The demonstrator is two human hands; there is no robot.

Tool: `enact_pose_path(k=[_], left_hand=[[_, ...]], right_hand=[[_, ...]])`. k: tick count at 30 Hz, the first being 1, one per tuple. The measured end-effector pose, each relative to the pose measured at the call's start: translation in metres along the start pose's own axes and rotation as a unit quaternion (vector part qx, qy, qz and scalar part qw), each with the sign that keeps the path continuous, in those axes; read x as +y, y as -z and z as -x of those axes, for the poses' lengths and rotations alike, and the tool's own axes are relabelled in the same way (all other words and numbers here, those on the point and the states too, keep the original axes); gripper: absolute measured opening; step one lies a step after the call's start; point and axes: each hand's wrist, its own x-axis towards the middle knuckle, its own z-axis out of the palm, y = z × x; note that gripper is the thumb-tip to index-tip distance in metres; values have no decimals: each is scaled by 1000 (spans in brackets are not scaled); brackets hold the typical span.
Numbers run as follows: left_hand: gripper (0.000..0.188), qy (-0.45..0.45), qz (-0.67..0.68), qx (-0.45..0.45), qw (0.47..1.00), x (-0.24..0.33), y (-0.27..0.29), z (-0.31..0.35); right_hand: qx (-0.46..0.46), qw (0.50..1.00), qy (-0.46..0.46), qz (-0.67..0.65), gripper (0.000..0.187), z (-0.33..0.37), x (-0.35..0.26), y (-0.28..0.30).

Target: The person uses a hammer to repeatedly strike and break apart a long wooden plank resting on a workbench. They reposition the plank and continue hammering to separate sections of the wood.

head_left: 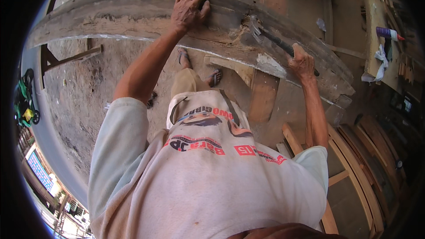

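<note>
A long, weathered wooden beam [133,20] stretches across in front of me, its near edge streaked with white. Resting on its top, my left hand [190,9] lies with fingers loosely bent and the thumb apart, holding nothing. My right hand [302,62] is wrapped round the dark handle of a hammer [276,40]. The hammer's metal head is at a rough, splintered hollow [242,30] in the wood; whether it touches cannot be made out. A pale, chipped patch [271,65] shows on the beam near my right hand.
Planks [264,95] and a wooden trestle [73,58] stand under the beam. On a bench [372,31] at the far right are a purple bottle [387,33] and a white cloth [380,62]. Wooden frames [349,168] lean at the lower right. A green wheeled thing [25,99] is at the left.
</note>
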Motion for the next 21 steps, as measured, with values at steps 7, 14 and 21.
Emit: enact_pose_path(k=[7, 14, 21], left_hand=[[33, 12, -26, -29, 999, 4, 3, -1], [32, 10, -21, -22, 999, 8, 1, 7], [30, 6, -20, -15, 1000, 5, 3, -1]], right_hand=[[97, 955, 169, -224, 29, -1, -12, 27], [28, 981, -52, -185, 34, 3, -14, 14], [-57, 991, -64, -102, 41, -1, -6, -1]])
